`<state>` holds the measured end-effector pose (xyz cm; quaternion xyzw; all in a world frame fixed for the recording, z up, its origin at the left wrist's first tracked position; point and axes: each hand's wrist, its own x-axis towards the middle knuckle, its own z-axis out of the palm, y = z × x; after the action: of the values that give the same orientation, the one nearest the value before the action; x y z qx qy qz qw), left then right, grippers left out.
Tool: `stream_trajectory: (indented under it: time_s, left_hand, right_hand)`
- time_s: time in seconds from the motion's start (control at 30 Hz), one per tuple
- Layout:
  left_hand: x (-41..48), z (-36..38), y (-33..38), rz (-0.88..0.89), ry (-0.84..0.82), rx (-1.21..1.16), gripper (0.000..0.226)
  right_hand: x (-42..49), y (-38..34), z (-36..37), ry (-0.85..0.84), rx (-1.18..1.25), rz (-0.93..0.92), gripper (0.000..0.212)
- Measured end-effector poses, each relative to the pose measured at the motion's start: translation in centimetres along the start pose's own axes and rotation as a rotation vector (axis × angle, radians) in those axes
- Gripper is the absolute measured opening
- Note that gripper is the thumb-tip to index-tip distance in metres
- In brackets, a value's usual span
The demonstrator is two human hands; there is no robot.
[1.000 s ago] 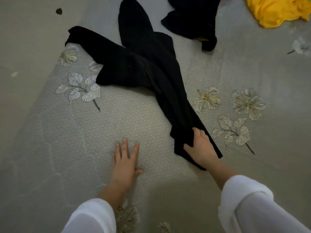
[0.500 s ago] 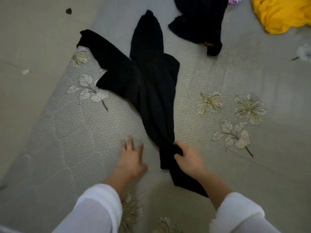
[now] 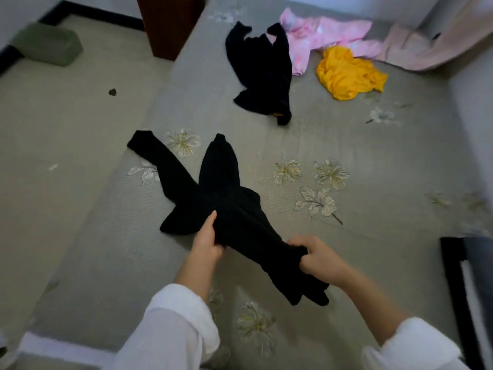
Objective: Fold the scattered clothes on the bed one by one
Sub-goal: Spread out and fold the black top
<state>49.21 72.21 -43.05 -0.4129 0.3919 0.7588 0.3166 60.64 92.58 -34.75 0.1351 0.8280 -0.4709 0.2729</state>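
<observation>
1 black garment (image 3: 226, 198) is laid across the bed (image 3: 373, 161), its long axis run from far left to near right. The near end is bunched in the curled fingers (image 3: 302, 243) of the right hand (image 3: 320, 260); the middle is gripped by the left hand (image 3: 206, 239), so both halves are held.

A person's left hand (image 3: 206, 240) and right hand (image 3: 318, 256) grip a black garment (image 3: 226, 198) over a grey floral bed (image 3: 373, 161). Beyond lie a second black garment (image 3: 262, 73), a yellow cloth (image 3: 346, 74) and a pink garment (image 3: 325, 32).
</observation>
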Motion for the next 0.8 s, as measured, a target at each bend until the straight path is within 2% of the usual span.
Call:
stream_trajectory:
  time_s: [0.1, 0.2, 0.27, 0.33, 0.47, 0.53, 0.63, 0.7, 0.8]
  left_hand:
    - [-3.1, -0.7, 0.3, 0.106, -0.018, 0.145, 0.059]
    - [-6.6, -1.3, 0.1, 0.260, -0.053, 0.547, 0.073]
    - [-8.9, -1.3, 0.1, 0.332, -0.100, 0.742, 0.071]
    - [-10.9, -0.5, 0.5, 0.369, -0.149, 0.798, 0.060]
    - [-15.3, 2.0, 2.7, 0.478, -0.206, 0.859, 0.038]
    - [-17.3, 3.2, 4.2, 0.538, -0.220, 0.888, 0.031]
    - [-19.6, 4.8, 6.3, 0.638, -0.190, 0.844, 0.024]
    - [-20.5, 5.4, 7.1, 0.679, -0.145, 0.777, 0.024]
    - [-21.0, 5.7, 6.7, 0.751, -0.212, 0.763, 0.022]
  right_hand:
    - [-4.2, 1.7, -0.2, 0.037, -0.069, 0.086, 0.031]
    - [-7.2, 4.1, 0.3, 0.052, -0.135, 0.171, 0.025]
    - [-8.5, 5.2, 0.6, 0.067, -0.140, 0.195, 0.023]
    - [-9.4, 5.5, 0.7, 0.103, -0.120, 0.203, 0.024]
    - [-9.9, 4.3, -0.6, 0.277, 0.108, 0.169, 0.017]
    - [-10.4, 2.8, -2.0, 0.362, 0.317, 0.139, 0.017]
    - [-11.6, -0.2, -4.8, 0.331, 0.759, -0.002, 0.030]
    - [-13.0, -2.4, -6.9, 0.279, 0.954, -0.125, 0.033]
    - [-14.5, -5.5, -9.2, 0.270, 0.986, -0.210, 0.036]
